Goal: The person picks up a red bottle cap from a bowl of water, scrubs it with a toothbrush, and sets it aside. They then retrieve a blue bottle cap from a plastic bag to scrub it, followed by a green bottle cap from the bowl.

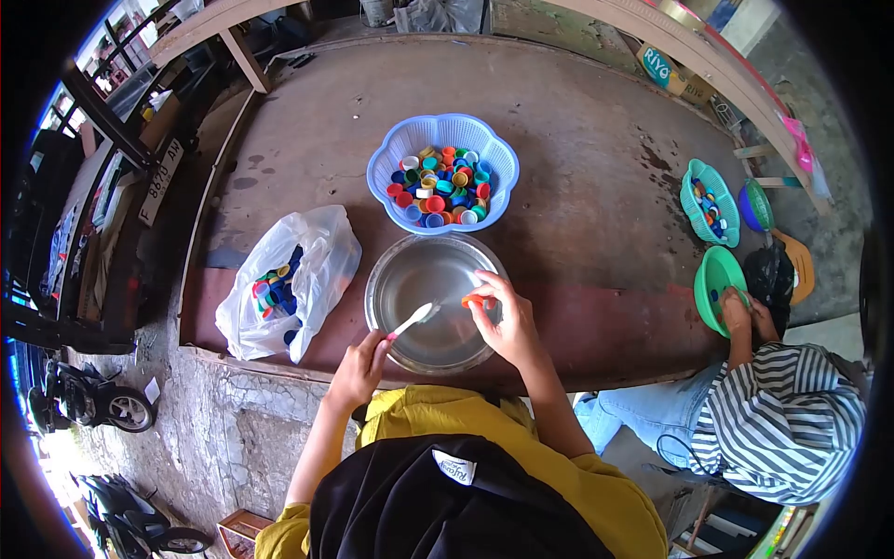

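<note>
My left hand [359, 370] is closed around a white toothbrush [410, 320], its head pointing up and to the right over the metal basin [374, 282]. Between the fingertips of my right hand [508, 328] is an orange bottle cap [474, 301], held above the right side of the same basin. The basin seems to contain water. Just beyond it, a blue plastic basket [380, 172] holds many bottle caps [436, 202] of mixed colours. To the left lies a clear plastic bag [328, 244] with more caps inside.
At the right, a person in a striped top [782, 419] has both hands at a green bowl [715, 265]. Near it are a turquoise basket [691, 207] of caps, a purple-and-green bowl [757, 207] and a black bag [769, 275]. Wooden table edges [307, 373] border the worktop.
</note>
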Action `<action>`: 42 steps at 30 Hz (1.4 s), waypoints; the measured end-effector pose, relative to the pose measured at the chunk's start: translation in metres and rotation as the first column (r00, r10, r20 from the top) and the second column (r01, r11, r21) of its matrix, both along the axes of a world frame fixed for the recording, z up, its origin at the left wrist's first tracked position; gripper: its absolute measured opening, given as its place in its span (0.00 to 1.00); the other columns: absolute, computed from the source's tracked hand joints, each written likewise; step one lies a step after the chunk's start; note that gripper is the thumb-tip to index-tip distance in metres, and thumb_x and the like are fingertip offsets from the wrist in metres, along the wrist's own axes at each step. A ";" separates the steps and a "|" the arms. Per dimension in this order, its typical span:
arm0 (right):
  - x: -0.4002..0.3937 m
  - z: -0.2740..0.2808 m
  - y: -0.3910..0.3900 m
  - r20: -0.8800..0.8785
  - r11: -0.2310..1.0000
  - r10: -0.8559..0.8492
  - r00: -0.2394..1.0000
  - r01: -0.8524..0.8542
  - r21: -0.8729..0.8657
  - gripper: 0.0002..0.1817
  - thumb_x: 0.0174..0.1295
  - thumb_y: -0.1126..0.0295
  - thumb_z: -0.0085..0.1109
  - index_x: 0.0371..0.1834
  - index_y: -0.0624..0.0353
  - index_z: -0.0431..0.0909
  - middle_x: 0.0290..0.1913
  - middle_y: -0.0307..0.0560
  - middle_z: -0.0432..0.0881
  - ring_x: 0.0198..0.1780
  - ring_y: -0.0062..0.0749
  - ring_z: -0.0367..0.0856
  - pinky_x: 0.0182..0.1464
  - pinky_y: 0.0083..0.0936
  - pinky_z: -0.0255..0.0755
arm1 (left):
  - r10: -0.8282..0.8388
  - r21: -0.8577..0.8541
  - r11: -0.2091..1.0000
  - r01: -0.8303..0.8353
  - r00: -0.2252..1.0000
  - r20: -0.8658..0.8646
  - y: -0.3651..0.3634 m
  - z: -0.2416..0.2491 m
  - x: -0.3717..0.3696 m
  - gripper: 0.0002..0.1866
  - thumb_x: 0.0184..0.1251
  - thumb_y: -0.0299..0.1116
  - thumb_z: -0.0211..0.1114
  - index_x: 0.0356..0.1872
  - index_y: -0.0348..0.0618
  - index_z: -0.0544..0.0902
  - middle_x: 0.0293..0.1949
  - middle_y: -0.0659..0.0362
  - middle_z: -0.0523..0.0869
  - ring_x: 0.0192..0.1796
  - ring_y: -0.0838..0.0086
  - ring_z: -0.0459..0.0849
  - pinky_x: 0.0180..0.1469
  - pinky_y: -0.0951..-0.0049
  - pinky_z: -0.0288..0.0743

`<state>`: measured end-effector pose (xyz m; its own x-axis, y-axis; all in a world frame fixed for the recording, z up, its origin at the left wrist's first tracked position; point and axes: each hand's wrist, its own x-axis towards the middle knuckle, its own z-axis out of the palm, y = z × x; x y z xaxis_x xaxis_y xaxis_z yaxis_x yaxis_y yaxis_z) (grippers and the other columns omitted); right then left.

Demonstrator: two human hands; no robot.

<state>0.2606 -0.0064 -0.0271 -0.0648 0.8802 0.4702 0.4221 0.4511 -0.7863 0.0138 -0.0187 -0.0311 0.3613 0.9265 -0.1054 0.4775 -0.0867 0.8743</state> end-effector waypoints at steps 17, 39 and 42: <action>-0.002 0.007 -0.002 -0.008 0.995 0.021 1.000 -0.021 -0.096 0.27 0.47 0.83 0.59 0.54 0.60 0.68 0.29 0.43 0.76 0.28 0.26 0.76 0.33 0.22 0.72 | -0.028 0.146 0.988 0.042 0.995 -0.099 0.000 -0.008 0.004 0.07 0.70 0.32 0.51 0.39 0.40 0.73 0.21 0.43 0.77 0.25 0.47 0.78 0.25 0.55 0.67; -0.018 0.001 -0.002 -0.088 0.995 0.081 0.993 -0.086 -0.057 0.25 0.47 0.82 0.59 0.53 0.61 0.70 0.31 0.44 0.80 0.31 0.27 0.78 0.33 0.22 0.71 | -0.038 0.106 0.994 0.037 0.999 0.001 -0.003 0.001 0.013 0.08 0.70 0.31 0.50 0.40 0.36 0.74 0.21 0.43 0.76 0.25 0.48 0.78 0.27 0.59 0.67; -0.008 0.000 0.003 -0.178 0.996 -0.052 0.983 0.039 -0.076 0.24 0.48 0.82 0.61 0.52 0.61 0.71 0.32 0.45 0.81 0.31 0.25 0.79 0.34 0.23 0.71 | -0.012 0.089 0.996 0.018 0.998 -0.067 -0.005 -0.005 0.006 0.09 0.71 0.32 0.50 0.39 0.36 0.74 0.22 0.43 0.76 0.27 0.48 0.78 0.30 0.61 0.68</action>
<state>0.2530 -0.0037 -0.0274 0.0556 0.9122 0.4060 0.2899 0.3744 -0.8808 0.0198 -0.0234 -0.0360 0.3700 0.9279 -0.0466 0.5320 -0.1705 0.8294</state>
